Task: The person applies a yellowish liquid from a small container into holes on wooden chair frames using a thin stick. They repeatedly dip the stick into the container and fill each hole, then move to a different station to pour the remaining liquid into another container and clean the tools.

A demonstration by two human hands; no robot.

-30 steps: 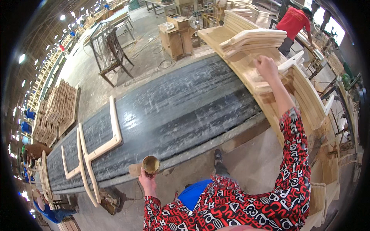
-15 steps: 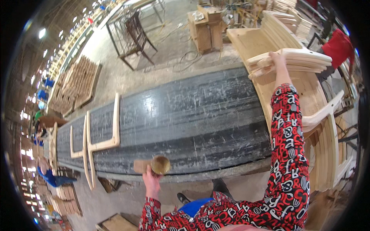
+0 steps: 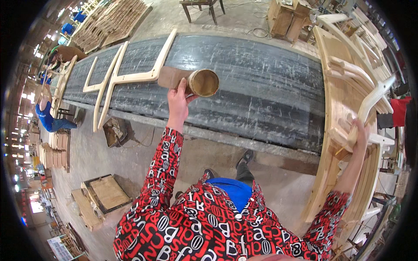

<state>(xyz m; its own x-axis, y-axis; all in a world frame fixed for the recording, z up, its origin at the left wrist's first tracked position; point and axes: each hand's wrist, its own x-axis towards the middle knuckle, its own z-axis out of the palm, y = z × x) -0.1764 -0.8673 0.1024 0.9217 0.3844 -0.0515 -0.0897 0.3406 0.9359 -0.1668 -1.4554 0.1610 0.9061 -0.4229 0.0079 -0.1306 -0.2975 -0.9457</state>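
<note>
My left hand [image 3: 178, 102] is closed around a round cup [image 3: 205, 83] with brownish contents, held over the dark tabletop. Against the cup's left side is a flat brown block or paddle [image 3: 169, 77]; its kind is unclear. Far to the right, my right hand [image 3: 359, 134] is wrapped round a pale, curved wooden chair frame part [image 3: 370, 102], by the stacked wood. Two similar pale chair frame parts [image 3: 138, 78] lie on the left half of the table, their long legs jutting past its near edge.
The long dark table [image 3: 261, 100] meets a wooden bench [image 3: 324, 182] bearing stacked wooden parts [image 3: 352, 76] on the right. A person in blue [image 3: 45, 117] stands at the far left, one in red [image 3: 399, 115] at right. Below the table are a container [image 3: 115, 132] and wooden boxes [image 3: 106, 195].
The view has turned. My right hand has left the stacked pieces and now grips a curved frame part nearer me. My left hand, still with the cup, has moved further over the table.
</note>
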